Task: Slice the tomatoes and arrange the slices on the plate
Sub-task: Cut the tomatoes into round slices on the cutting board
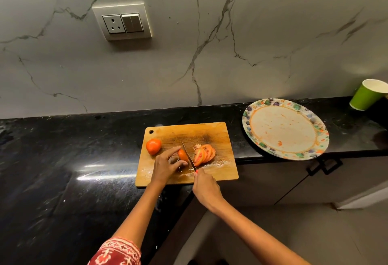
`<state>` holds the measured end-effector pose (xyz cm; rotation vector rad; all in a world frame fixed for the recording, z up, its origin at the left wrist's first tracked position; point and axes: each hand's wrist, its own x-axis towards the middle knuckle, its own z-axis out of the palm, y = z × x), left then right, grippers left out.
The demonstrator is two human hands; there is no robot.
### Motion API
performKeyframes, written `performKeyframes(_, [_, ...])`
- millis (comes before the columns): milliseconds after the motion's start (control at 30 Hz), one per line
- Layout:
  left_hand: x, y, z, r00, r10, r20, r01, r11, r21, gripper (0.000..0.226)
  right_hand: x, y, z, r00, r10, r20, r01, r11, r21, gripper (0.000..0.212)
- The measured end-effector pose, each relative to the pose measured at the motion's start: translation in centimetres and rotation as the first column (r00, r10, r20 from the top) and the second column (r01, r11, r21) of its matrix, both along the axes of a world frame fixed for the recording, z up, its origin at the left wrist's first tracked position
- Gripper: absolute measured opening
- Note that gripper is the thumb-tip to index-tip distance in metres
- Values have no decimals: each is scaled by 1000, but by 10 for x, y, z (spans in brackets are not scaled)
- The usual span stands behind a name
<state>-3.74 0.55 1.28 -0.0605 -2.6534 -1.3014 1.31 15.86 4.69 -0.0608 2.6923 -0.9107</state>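
Head view, frame centre: left hand [165,165] pinches the orange-red half tomato [183,155] on the wooden cutting board [220,172]; right hand [206,189] grips the thin steel knife [189,156] beside the fanned slices [204,153].

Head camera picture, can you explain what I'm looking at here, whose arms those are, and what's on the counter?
There is no machine: one camera worn on a person's head looks down at their own arms. On the black counter lies a wooden cutting board. The left hand holds a partly cut tomato; the right hand has its grip on a knife, blade against that tomato. Cut slices lie right of the blade, a whole tomato at the board's left. The patterned plate holds no slices yet. A green cup stands behind.
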Motion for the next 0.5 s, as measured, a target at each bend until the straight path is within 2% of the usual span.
performKeyframes(233, [-6, 9, -1, 999, 18, 45, -23, 992, 122, 46, -1, 2, 4, 998, 51, -21, -49, 994, 93, 22])
performKeyframes(367, [-7, 9, -2, 998, 32, 49, -39, 988, 150, 41, -4, -2, 5, 997, 68, -24, -65, 993, 96, 23])
performKeyframes(500, [-4, 11, -3, 999, 27, 44, -34, 986, 165, 41, -13, -9, 5, 996, 74, -50, -64, 983, 171, 26])
